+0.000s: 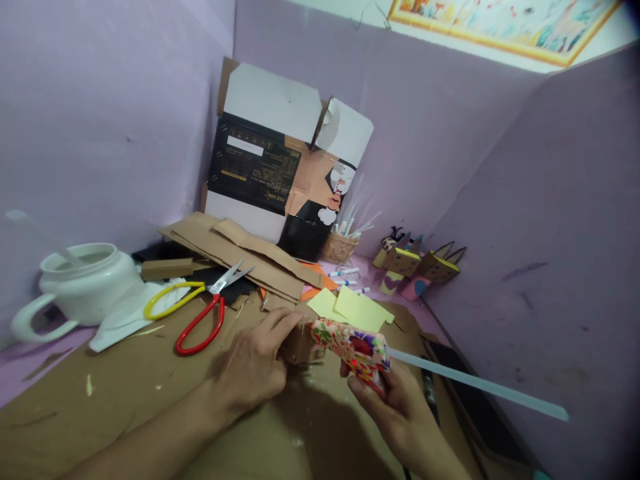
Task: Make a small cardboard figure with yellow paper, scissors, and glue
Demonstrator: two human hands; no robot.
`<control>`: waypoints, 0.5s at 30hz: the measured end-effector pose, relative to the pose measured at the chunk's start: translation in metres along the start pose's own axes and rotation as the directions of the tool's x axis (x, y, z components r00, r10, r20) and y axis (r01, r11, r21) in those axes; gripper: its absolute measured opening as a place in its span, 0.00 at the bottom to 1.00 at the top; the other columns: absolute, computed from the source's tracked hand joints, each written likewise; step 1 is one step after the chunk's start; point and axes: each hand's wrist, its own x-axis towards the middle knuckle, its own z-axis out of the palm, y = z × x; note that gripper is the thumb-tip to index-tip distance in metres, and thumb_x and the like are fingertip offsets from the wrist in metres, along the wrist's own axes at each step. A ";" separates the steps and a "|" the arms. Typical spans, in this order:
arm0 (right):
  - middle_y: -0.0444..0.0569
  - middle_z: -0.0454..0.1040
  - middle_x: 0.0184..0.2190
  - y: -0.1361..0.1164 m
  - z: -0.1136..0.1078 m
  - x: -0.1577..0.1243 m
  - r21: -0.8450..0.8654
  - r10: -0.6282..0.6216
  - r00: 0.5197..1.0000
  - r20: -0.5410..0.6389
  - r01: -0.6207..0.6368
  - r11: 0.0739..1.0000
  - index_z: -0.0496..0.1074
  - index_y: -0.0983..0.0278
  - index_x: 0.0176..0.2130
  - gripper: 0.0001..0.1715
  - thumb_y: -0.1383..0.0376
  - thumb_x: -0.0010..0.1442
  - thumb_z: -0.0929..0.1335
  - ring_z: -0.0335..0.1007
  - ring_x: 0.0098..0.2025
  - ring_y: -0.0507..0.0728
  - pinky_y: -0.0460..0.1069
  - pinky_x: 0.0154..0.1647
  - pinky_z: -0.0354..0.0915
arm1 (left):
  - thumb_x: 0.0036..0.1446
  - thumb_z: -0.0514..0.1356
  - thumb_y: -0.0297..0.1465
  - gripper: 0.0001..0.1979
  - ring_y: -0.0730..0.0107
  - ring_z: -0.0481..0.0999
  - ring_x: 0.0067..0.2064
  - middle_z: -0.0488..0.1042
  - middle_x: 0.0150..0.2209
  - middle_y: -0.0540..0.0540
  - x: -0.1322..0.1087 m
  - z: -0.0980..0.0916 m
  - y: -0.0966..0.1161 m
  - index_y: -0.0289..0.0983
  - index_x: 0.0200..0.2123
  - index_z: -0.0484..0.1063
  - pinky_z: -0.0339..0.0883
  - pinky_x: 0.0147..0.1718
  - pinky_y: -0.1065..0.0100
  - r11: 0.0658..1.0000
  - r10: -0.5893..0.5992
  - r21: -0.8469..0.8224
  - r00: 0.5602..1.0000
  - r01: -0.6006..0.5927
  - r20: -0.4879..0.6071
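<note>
At lower centre, the left hand (257,360) pinches one cardboard piece (299,347). Lower right, the right hand (400,410) grips one glue gun (350,341).

Glue gun (345,341) in right hand (397,400)

two hands (257,360) (403,403), one glue gun (353,348), one pair of scissors (219,286), one pot (95,287), one basket (340,249), plus one picture (505,23) lol
</note>
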 end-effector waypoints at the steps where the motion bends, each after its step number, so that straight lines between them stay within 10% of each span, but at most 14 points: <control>1: 0.52 0.73 0.29 0.000 0.000 0.000 0.001 -0.006 1.000 0.001 0.006 1.000 0.70 0.66 0.33 0.15 0.56 0.52 0.67 0.69 0.31 0.57 0.48 0.32 0.66 | 0.37 0.49 0.13 0.35 0.62 0.70 0.49 0.68 0.51 0.46 0.000 0.000 0.000 0.42 0.50 0.62 0.67 0.45 0.62 1.000 -0.002 0.004 1.000 0.002 0.003; 15: 0.50 0.70 0.27 0.001 -0.007 0.007 -0.159 -0.086 0.996 -0.030 0.080 0.984 0.70 0.67 0.32 0.15 0.57 0.56 0.63 0.66 0.29 0.55 0.47 0.28 0.62 | 0.46 0.55 0.20 0.23 0.62 0.72 0.44 0.71 0.46 0.44 0.003 0.001 -0.001 0.39 0.47 0.64 0.67 0.40 0.64 0.998 -0.058 0.019 0.995 0.060 -0.076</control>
